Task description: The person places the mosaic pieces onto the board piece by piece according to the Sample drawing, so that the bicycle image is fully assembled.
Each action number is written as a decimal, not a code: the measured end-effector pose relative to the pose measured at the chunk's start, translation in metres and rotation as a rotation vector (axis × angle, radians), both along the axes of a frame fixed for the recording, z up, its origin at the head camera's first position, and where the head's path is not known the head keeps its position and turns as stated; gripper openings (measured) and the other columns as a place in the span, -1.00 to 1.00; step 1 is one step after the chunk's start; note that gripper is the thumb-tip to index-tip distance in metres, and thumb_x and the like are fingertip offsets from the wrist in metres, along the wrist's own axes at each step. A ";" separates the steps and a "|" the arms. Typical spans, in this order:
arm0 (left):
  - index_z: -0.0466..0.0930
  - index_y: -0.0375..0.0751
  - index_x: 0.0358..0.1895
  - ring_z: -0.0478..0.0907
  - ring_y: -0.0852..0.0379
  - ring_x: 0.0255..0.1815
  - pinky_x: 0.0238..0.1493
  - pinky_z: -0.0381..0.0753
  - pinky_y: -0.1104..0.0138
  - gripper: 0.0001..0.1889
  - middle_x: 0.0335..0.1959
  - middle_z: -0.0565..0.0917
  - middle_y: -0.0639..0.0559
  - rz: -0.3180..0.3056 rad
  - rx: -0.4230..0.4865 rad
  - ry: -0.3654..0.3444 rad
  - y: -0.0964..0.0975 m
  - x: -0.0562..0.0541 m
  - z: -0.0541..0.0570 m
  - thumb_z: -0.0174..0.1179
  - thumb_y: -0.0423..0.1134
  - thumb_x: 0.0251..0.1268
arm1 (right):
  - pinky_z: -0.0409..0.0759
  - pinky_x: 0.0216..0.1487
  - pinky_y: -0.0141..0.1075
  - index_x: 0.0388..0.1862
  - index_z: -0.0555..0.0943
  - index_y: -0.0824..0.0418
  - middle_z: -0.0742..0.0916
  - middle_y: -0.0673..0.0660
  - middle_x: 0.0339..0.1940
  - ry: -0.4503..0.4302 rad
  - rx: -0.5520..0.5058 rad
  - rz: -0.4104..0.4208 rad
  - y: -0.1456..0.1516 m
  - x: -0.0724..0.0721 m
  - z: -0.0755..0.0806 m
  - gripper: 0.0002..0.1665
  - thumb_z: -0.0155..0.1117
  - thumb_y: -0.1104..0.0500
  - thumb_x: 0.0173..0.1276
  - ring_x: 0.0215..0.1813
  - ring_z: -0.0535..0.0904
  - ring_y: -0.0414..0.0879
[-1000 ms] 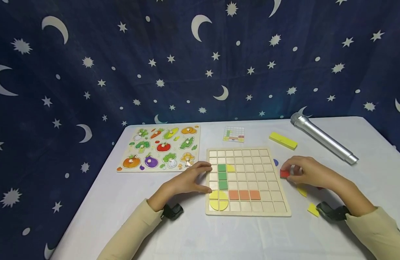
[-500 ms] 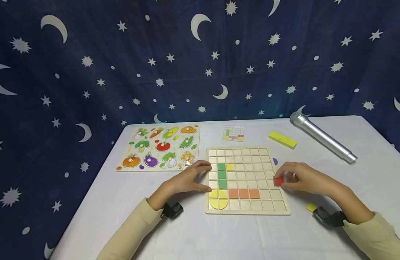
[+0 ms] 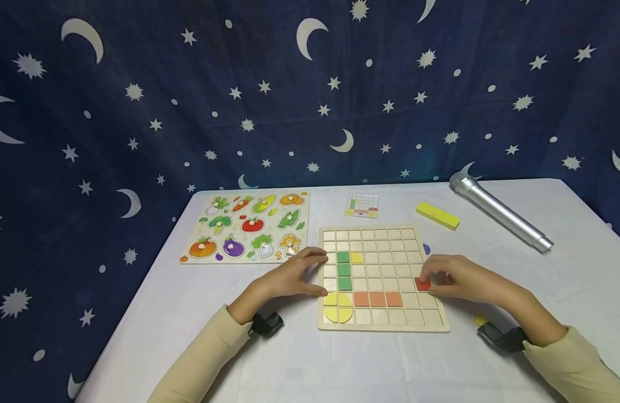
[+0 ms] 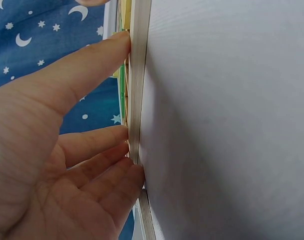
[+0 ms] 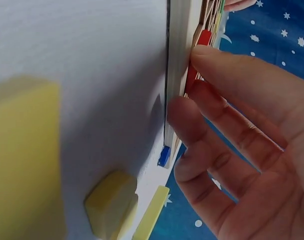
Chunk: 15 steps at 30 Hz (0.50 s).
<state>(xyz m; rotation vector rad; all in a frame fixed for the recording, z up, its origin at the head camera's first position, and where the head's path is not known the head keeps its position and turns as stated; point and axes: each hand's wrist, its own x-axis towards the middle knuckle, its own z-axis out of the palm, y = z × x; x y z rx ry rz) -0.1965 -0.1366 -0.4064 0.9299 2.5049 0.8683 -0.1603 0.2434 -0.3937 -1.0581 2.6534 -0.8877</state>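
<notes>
A wooden grid board lies in the middle of the table, bearing green squares, orange squares, a yellow circle of quarter pieces and one yellow quarter piece. My left hand rests its thumb and fingertips against the board's left edge, as the left wrist view also shows. At the right edge my right hand pinches a red tile over the board's end cells. In the right wrist view, the red tile lies at the thumb tip. Its exact seating cannot be told.
A vegetable knob puzzle lies at the left back. A small pattern card is behind the board. To the right are a yellow block, a silver microphone, a blue piece and a yellow piece partly hidden by the wrist strap.
My right hand has carried the red tile leftward and slightly nearer, from beside the board onto its right edge. The left hand has stayed at the board's left edge.
</notes>
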 end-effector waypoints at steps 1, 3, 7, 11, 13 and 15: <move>0.38 -0.33 0.36 0.20 -0.07 0.46 0.44 0.20 0.04 -0.24 0.42 0.29 -0.12 0.000 -0.002 0.000 0.000 0.000 0.000 0.45 -0.08 0.11 | 0.48 -0.43 -0.44 -0.25 0.65 0.07 0.61 -0.11 -0.30 -0.005 0.001 -0.003 -0.001 0.000 0.000 -0.73 0.46 0.35 0.11 -0.40 0.39 -0.38; 0.38 -0.32 0.36 0.19 -0.07 0.46 0.45 0.20 0.04 -0.23 0.42 0.28 -0.11 0.001 -0.004 -0.002 0.000 0.000 0.000 0.45 -0.08 0.11 | 0.48 -0.43 -0.43 -0.25 0.66 0.09 0.61 -0.11 -0.32 -0.014 0.003 -0.007 -0.002 -0.001 0.001 -0.75 0.46 0.34 0.12 -0.40 0.39 -0.38; 0.37 -0.32 0.36 0.19 -0.07 0.46 0.45 0.20 0.04 -0.23 0.42 0.28 -0.11 0.004 -0.004 -0.002 0.000 -0.001 0.000 0.45 -0.08 0.11 | 0.48 -0.42 -0.43 -0.25 0.68 0.08 0.62 -0.10 -0.31 -0.035 0.014 -0.027 -0.003 -0.002 0.003 -0.75 0.46 0.34 0.11 -0.41 0.40 -0.36; 0.37 -0.32 0.36 0.19 -0.07 0.46 0.45 0.19 0.04 -0.23 0.42 0.28 -0.11 0.002 -0.001 -0.005 -0.001 -0.001 0.000 0.45 -0.07 0.11 | 0.48 -0.42 -0.43 -0.27 0.68 0.07 0.64 -0.09 -0.30 -0.040 -0.003 -0.029 -0.003 -0.002 0.003 -0.78 0.46 0.32 0.13 -0.41 0.40 -0.36; 0.38 -0.32 0.36 0.19 -0.07 0.46 0.45 0.20 0.03 -0.23 0.42 0.28 -0.11 0.002 0.002 -0.007 0.000 -0.001 0.000 0.45 -0.07 0.11 | 0.48 -0.42 -0.43 -0.28 0.69 0.08 0.64 -0.09 -0.30 -0.041 -0.014 -0.030 -0.003 -0.002 0.002 -0.79 0.46 0.32 0.13 -0.41 0.40 -0.35; 0.38 -0.32 0.36 0.20 -0.07 0.46 0.44 0.20 0.02 -0.23 0.42 0.28 -0.11 0.000 0.002 -0.003 0.000 -0.001 -0.001 0.45 -0.07 0.11 | 0.47 -0.42 -0.43 -0.29 0.69 0.07 0.65 -0.09 -0.30 -0.041 -0.021 -0.040 -0.003 -0.001 0.002 -0.79 0.46 0.32 0.13 -0.41 0.40 -0.35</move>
